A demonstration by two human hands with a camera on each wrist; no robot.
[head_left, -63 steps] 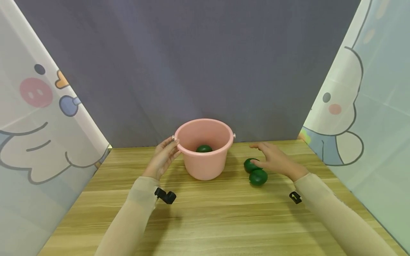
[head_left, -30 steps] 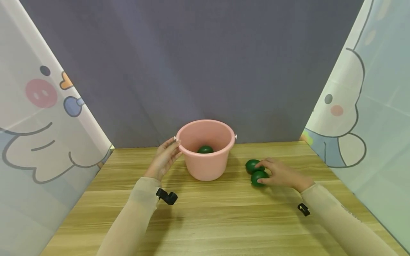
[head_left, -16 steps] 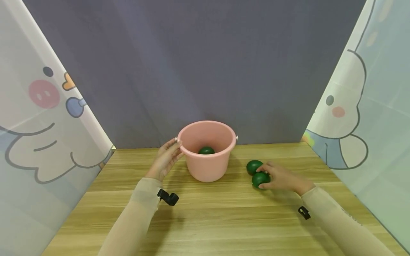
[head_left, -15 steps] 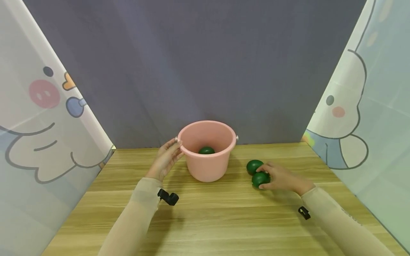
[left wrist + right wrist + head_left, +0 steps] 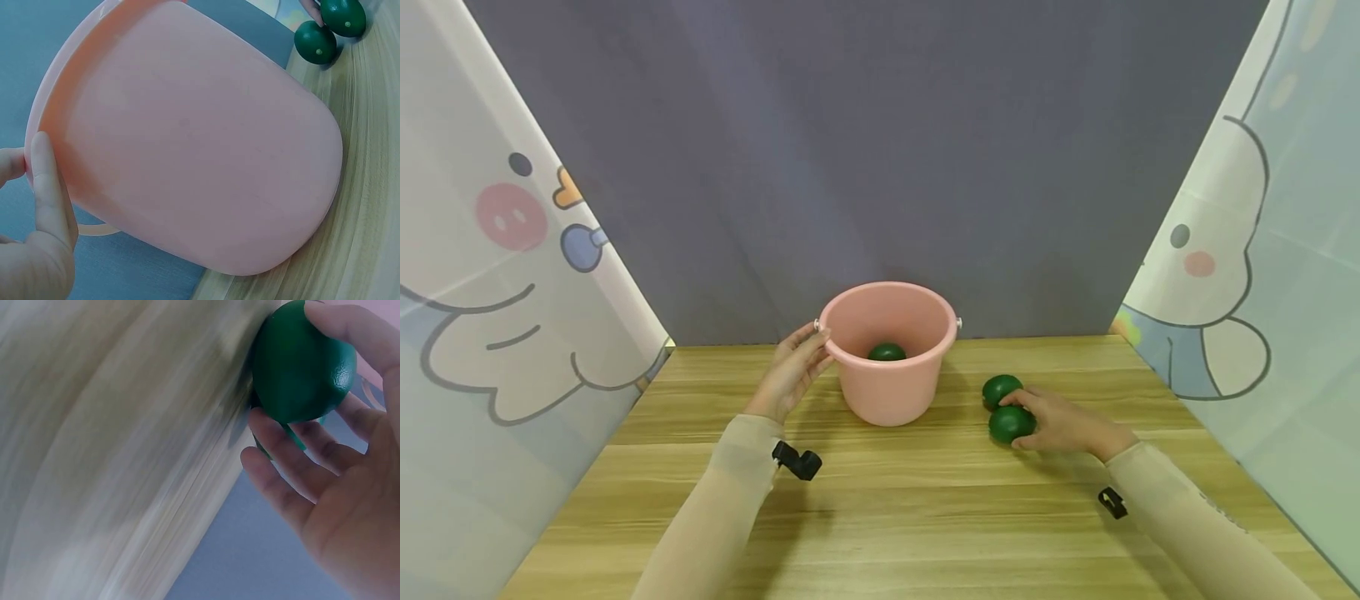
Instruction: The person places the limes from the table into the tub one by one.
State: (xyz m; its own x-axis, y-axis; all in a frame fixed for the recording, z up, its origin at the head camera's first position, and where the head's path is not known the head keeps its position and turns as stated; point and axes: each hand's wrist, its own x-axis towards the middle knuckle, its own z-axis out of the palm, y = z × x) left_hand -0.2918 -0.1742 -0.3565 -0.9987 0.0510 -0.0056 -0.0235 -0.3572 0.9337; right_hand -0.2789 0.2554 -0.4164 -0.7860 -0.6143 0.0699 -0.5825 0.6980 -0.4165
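Note:
A pink bucket (image 5: 891,396) stands upright at the back middle of the table. At its left rim my left hand (image 5: 790,372) grips the edge between thumb and fingers, as the left wrist view also shows. Inside the bucket lies a glossy dark green oval fruit (image 5: 887,352), like an avocado. To the right, my right hand (image 5: 1063,423) holds a second such green fruit (image 5: 1011,425), thumb on one side and fingers on the other. A third green fruit (image 5: 1002,390) lies right behind it, partly hidden in the right wrist view.
A wood-grain table (image 5: 895,517) carries everything. Behind it hangs a dark grey curtain (image 5: 865,167). Cartoon-printed panels (image 5: 1217,250) rise along both sides. White handle studs (image 5: 958,322) stick out at the bucket's sides.
My right hand has come down from above the fruits and its fingers have closed around the nearer one. My left hand keeps its place on the bucket's rim.

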